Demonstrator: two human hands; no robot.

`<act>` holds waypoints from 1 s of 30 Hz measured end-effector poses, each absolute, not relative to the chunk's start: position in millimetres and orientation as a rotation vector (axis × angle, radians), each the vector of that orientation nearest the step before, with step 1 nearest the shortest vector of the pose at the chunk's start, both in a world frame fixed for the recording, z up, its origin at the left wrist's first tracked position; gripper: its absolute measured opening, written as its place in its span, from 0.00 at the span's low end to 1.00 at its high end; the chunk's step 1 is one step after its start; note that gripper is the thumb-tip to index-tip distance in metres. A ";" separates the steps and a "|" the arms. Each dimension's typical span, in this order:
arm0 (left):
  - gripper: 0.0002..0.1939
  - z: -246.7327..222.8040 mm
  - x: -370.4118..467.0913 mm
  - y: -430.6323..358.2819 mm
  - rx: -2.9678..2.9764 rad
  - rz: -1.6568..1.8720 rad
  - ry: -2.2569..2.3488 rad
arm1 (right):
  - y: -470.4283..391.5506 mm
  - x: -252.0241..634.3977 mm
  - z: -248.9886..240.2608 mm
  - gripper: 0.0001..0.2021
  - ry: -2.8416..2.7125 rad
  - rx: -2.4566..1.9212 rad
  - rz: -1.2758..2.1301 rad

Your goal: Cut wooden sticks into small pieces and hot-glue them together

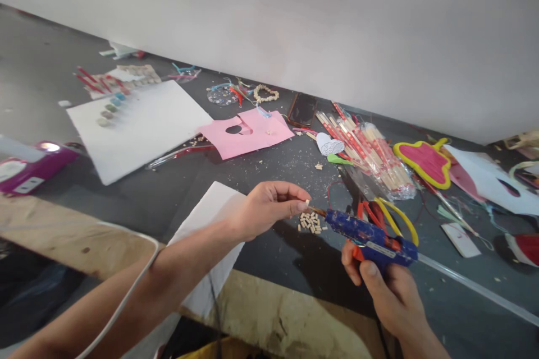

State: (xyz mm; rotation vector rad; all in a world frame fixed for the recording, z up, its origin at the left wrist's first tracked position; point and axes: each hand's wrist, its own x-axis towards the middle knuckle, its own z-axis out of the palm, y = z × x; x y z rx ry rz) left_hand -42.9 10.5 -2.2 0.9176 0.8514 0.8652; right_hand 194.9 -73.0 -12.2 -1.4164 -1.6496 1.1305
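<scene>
At the far left, a purple device [46,169] with a bright light is sitting on the dark tabletop [261,171]. A white cable [135,280] is running over the left forearm [185,272]. Red sticks [90,81] are lying behind a large white sheet [160,129], which is carrying a row of coloured dabs [112,107]. A smaller white paper [210,207] is lying beneath the left forearm, and a pink sheet [261,133] with a cut-out hole is resting beyond it, with a loop of beads [266,93] lying behind. The left hand [273,207] is pinching a small pale piece [307,202] between thumb and fingers, right at the nozzle of a glue gun [360,231]; the view is not showing whether the two are touching. A pile of short pale pieces [310,223] is lying below the nozzle, and a phone [302,109] is lying farther back. The right hand [391,286] is gripping the glue gun, whose nozzle is pointing left, while a clear glue stick [475,283] is jutting from its rear. Yellow-handled scissors [406,221] are lying behind the gun, wrapped sticks [370,151] are lying beyond them, and a yellow-edged pink shape [427,162] is lying farther right
</scene>
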 end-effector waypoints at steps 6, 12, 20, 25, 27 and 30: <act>0.10 -8.4 -42.9 13.4 0.926 0.909 0.832 | -66.0 201.8 -7.0 0.19 -1.433 -1.417 1.090; 0.09 -10.9 -42.8 11.7 0.929 0.932 0.805 | -61.9 202.5 -7.1 0.17 -1.064 -1.469 1.169; 0.12 -10.5 -44.2 10.7 0.994 0.956 0.809 | -46.0 211.8 0.6 0.17 -1.152 -1.594 0.943; 0.11 -8.9 -44.3 10.9 0.987 0.959 0.792 | -49.8 229.2 9.5 0.18 -1.064 -1.567 0.973; 0.11 -8.7 -44.1 10.7 0.979 0.965 0.788 | -57.3 240.0 16.4 0.19 -1.076 -1.641 1.055; 0.10 -8.7 -43.6 10.0 0.977 0.970 0.779 | -66.9 255.6 24.3 0.22 -1.120 -1.877 1.154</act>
